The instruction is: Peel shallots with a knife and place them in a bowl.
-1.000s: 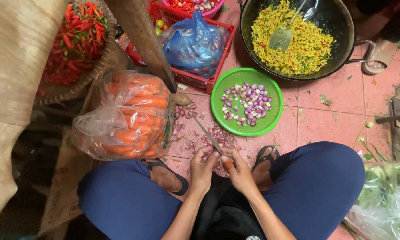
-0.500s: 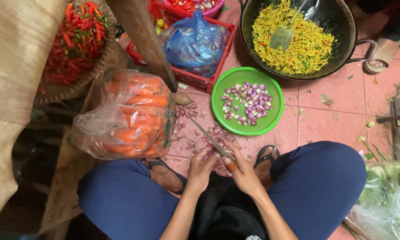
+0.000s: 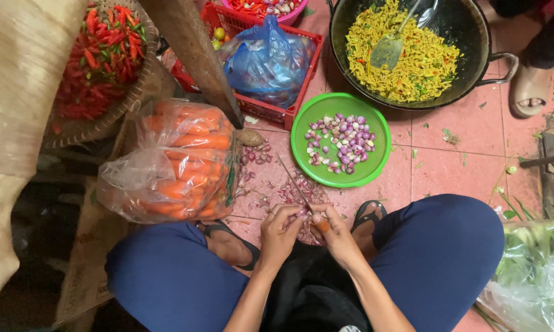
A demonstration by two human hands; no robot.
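**Materials and finishes, as seen from the head camera**

Knife (image 3: 294,183): thin metal blade, dull grey, rising from between the fingers (image 3: 287,214). Shallot (image 3: 303,214) at the fingertips: skin probably papery, too small to tell. Bowl (image 3: 375,123) beyond the fingers: smooth green plastic, perforated. Carrot bag (image 3: 166,163) left of them: clear glossy film, crinkled. Floor tiles (image 3: 461,166): matt pink, slightly rough. Wok (image 3: 467,31): dark matt metal.

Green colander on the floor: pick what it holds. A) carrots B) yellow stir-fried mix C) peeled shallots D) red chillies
C: the green colander holds small purple-and-white peeled shallots; the carrots sit in a clear plastic bag, and the red chillies fill a woven basket.
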